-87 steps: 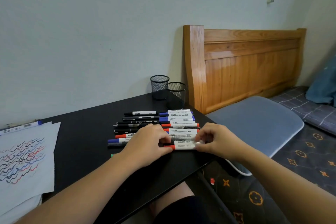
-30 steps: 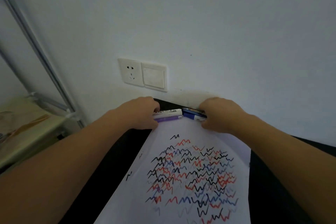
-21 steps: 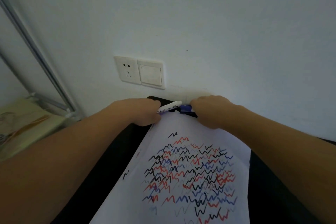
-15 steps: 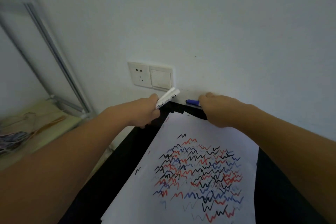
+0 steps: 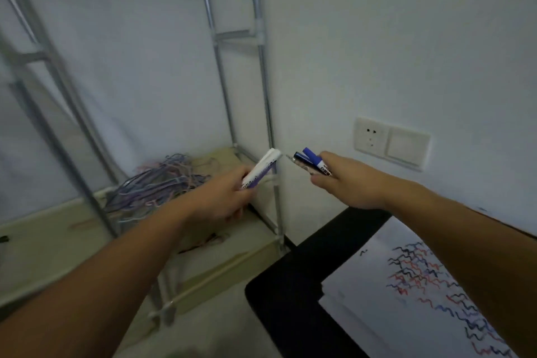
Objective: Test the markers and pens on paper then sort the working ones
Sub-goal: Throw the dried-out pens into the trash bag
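Left hand (image 5: 223,197) grips one white cylindrical marker (image 5: 261,167), raised off the table. Right hand (image 5: 345,180) clasps two capped markers (image 5: 312,163), blue and dark, held beside the first. One scribbled paper sheet (image 5: 406,293) lies on the black table (image 5: 290,285).

Domestic room: bare painted wall with socket and switch plate (image 5: 390,142), metal-tube rack (image 5: 263,102) holding clothes hangers (image 5: 162,180), black desk (image 5: 293,285)

Dark print runs along the white marker (image 5: 260,169) barrel and there is a small label on the blue-capped marker (image 5: 317,162), but both are too blurred to read.
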